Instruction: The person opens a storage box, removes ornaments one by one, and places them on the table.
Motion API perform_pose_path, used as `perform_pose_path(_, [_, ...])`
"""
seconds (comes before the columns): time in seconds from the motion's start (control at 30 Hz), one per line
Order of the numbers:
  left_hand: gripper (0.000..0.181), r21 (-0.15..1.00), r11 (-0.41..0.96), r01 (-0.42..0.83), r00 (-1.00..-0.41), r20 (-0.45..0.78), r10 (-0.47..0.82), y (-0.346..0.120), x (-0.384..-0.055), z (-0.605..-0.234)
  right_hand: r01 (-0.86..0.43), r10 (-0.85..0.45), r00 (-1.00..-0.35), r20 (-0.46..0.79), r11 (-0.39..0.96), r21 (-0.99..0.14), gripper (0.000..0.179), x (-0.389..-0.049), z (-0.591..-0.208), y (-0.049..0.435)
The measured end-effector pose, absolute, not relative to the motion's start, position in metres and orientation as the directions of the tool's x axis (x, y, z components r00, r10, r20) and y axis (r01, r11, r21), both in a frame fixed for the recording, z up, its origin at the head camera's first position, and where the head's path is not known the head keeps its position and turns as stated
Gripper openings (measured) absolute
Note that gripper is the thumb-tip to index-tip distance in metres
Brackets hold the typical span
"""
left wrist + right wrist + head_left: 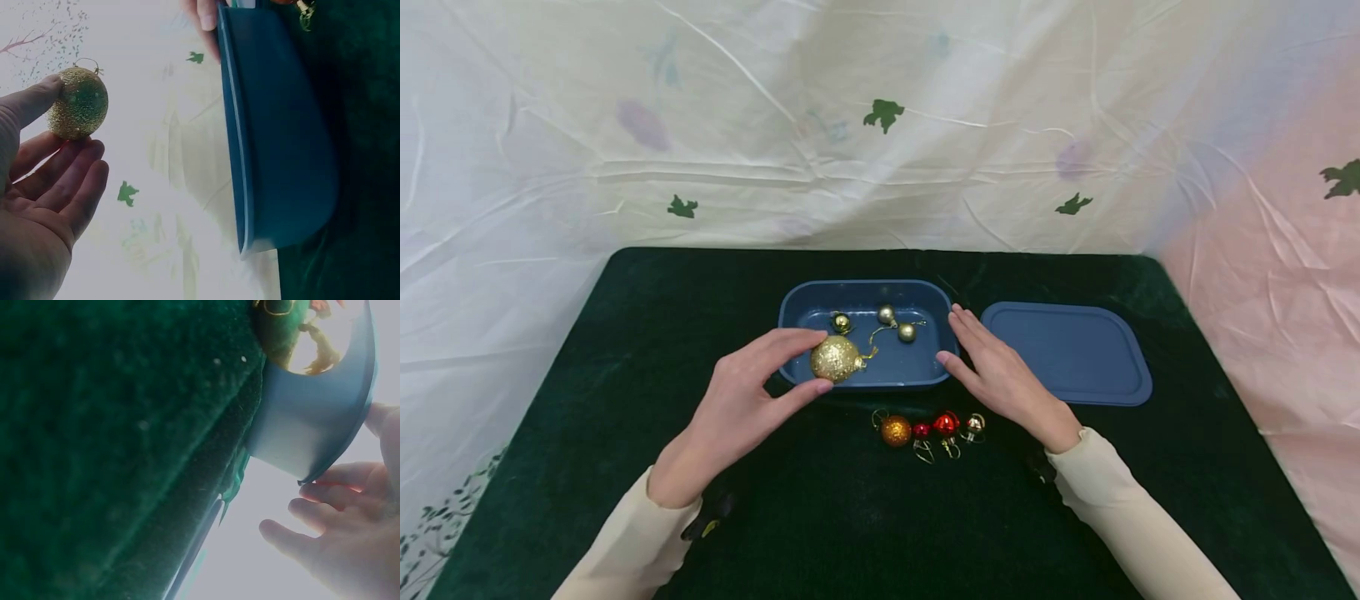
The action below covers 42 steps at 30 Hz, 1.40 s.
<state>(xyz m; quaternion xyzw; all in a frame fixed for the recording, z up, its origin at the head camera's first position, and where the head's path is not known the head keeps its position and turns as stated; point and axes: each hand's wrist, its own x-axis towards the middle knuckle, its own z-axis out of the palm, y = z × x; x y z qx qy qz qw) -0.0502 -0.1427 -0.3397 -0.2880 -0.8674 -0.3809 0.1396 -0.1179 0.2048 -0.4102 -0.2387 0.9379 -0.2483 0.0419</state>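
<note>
My left hand (748, 387) pinches a large gold glitter Christmas ball (835, 359) between thumb and fingers, above the near left part of a blue box (917, 367). In the left wrist view the glitter ball (78, 103) shows a thin hanging loop and stands above the box's rim (231, 125). Fingers of my right hand (1003, 375) rest at the box's right rim, straight and holding nothing. Inside the box lie several small gold balls, among them a shiny one (841, 322) at the left and a matte one (907, 332) further right.
A blue lid (1067, 354) lies flat to the right of the box. In front of the box, a row holds an orange glitter ball (896, 431), two red balls (946, 423) and a shiny gold ball (975, 423). Dark green cloth (865, 517) covers the table.
</note>
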Motion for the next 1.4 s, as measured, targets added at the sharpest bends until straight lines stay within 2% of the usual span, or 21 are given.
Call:
perform_pose_path(0.87, [0.049,0.61,0.49,0.623,-0.763,0.336,0.552,-0.135,-0.028,-0.375,-0.418,-0.466,-0.884,0.026,0.765,-0.49,0.078,-0.117,-0.41,0.206])
perform_pose_path(1.4, [0.049,0.618,0.52,0.589,-0.743,0.162,0.649,-0.14,-0.029,-0.395,-0.417,-0.468,-0.883,0.023,0.762,-0.496,0.077,-0.117,-0.409,0.206])
